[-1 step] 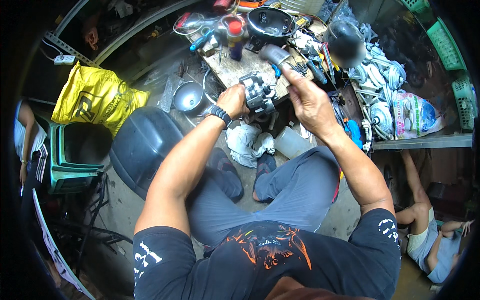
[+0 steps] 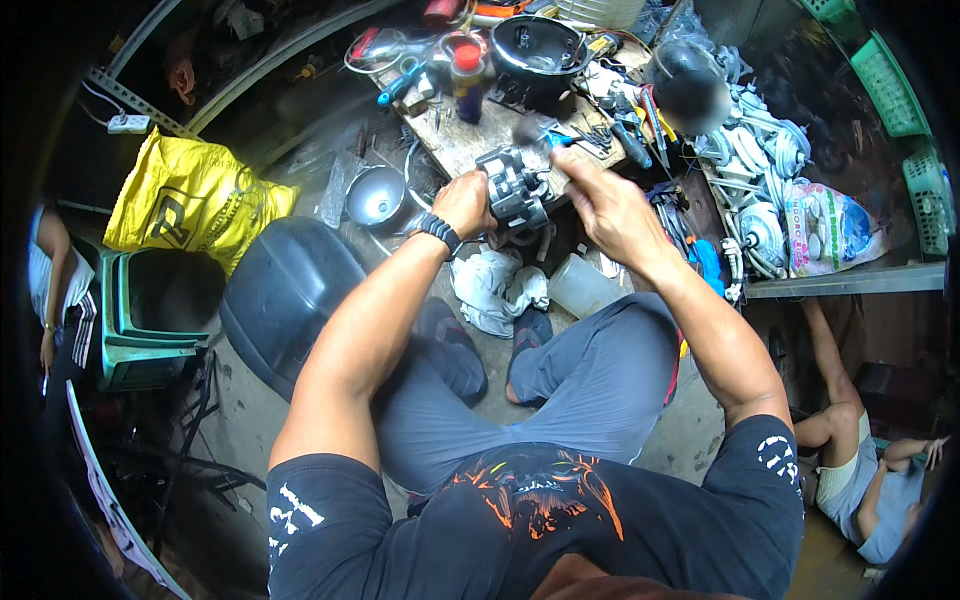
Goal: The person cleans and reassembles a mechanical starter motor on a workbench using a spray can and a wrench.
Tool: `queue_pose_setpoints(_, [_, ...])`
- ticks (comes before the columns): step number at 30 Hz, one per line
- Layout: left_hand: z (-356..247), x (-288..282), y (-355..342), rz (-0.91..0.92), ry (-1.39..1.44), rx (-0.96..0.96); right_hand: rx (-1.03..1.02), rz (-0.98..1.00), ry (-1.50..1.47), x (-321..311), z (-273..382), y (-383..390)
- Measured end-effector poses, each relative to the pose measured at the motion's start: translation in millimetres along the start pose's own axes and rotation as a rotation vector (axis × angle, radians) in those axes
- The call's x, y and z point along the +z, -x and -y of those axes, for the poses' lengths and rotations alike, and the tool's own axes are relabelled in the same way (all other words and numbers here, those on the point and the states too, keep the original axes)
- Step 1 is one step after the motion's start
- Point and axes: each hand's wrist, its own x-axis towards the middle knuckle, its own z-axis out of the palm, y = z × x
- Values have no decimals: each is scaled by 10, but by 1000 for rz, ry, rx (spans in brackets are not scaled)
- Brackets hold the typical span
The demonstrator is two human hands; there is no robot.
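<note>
I sit on the floor before a low wooden board [image 2: 470,140] littered with tools. My left hand [image 2: 462,203], with a black watch on its wrist, grips a grey metal motor-like part [image 2: 512,188] standing at the board's near edge. My right hand [image 2: 608,205] is just right of the part and holds a tool with a blue grip [image 2: 558,140]. The tool's dark head is blurred above the part. I cannot tell whether it touches the part.
A red-capped spray can [image 2: 467,78] and a black bowl [image 2: 535,45] stand on the board. A metal bowl [image 2: 375,195], a yellow bag [image 2: 190,200] and a dark plastic shell [image 2: 285,300] lie left. A white rag [image 2: 490,290] is at my feet. One person [image 2: 860,470] lies at lower right.
My right hand and its tool have dropped slightly toward the grey part and are blurred. My left hand still holds the part in the same place.
</note>
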Motion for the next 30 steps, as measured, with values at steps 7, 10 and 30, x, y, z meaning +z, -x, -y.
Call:
queue_pose_setpoints(7, [37, -4, -1, 1, 9, -19, -84, -184, -128, -158, 276, -107])
queue_pose_setpoints(10, [56, 3, -23, 37, 31, -23, 159, 286, 18, -37, 97, -90])
queue_pose_setpoints(30, [95, 83, -26, -4, 6, -4, -97, 34, -4, -71, -40, -131])
